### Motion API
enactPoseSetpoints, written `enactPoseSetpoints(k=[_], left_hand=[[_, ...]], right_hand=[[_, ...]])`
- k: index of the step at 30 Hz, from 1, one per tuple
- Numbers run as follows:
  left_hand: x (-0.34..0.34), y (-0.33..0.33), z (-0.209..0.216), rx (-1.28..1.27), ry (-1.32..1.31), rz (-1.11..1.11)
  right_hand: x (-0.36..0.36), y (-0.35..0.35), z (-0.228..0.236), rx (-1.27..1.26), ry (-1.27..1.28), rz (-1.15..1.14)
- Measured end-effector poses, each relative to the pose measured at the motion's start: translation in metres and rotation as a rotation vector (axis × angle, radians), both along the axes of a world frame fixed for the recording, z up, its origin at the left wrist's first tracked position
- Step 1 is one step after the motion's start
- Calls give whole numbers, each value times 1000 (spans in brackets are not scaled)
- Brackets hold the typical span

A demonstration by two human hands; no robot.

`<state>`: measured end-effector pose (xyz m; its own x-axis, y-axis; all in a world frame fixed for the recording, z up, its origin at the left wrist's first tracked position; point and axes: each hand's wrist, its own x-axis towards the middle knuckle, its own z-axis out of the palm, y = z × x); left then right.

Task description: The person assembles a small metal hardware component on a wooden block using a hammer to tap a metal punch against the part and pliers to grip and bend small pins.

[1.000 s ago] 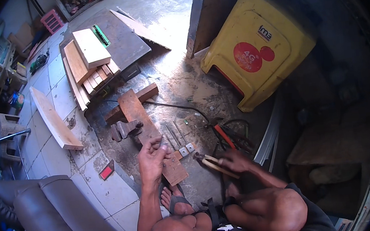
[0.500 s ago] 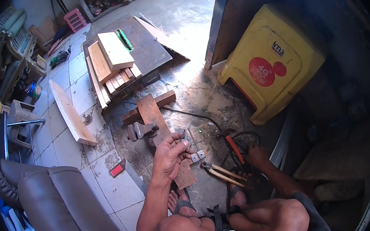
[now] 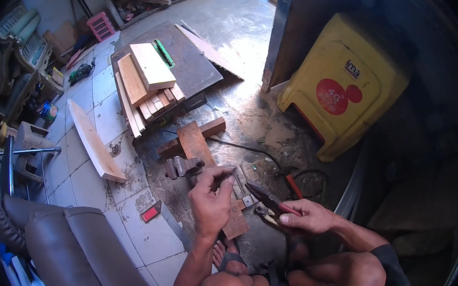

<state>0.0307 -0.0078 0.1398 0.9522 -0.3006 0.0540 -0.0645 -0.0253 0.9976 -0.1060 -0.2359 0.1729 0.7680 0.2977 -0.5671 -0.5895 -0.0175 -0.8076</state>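
Note:
In front of me my left hand (image 3: 213,203) is closed in a pinch, thumb against fingers, above a brown wooden board (image 3: 194,141). What sits in the pinch is too small to make out. My right hand (image 3: 309,217) grips a pair of pliers (image 3: 265,195) with red handles, its dark jaws pointing toward my left fingertips without touching them. Beneath the pliers lies a pair of pincers (image 3: 264,213) with cream handles, partly hidden by my right hand. Small square metal pieces (image 3: 248,201) rest by the board's near end. A thin metal rod (image 3: 243,176) lies just beyond them.
A metal vise (image 3: 181,166) sits left of the board, near a wooden crosspiece (image 3: 213,127). Farther off, a low table (image 3: 192,63) bears stacked wood. A yellow plastic stool (image 3: 346,91) stands right; a brown cushioned seat (image 3: 93,258) is left. A black cable (image 3: 252,148) crosses the floor.
My right hand has come up from the floor at the right and now holds the red-handled pliers near my left hand. My left hand stays pinched over the board. The view has shifted slightly.

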Motion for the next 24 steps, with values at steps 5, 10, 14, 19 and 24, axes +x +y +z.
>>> enactPoseSetpoints(k=[5, 10, 14, 19, 24], left_hand=[[-8, 6, 21, 110, -238, 89], [-5, 16, 28, 176, -384, 108], [-2, 19, 28, 160, -459, 91], [-1, 23, 27, 180, -508, 72], [2, 26, 25, 157, -533, 42]], right_hand=[[13, 14, 5, 332, 92, -9], [18, 25, -1, 502, 91, -8], [19, 25, 5, 493, 112, -9], [20, 27, 3, 496, 114, -10], [22, 28, -1, 532, 108, -13]])
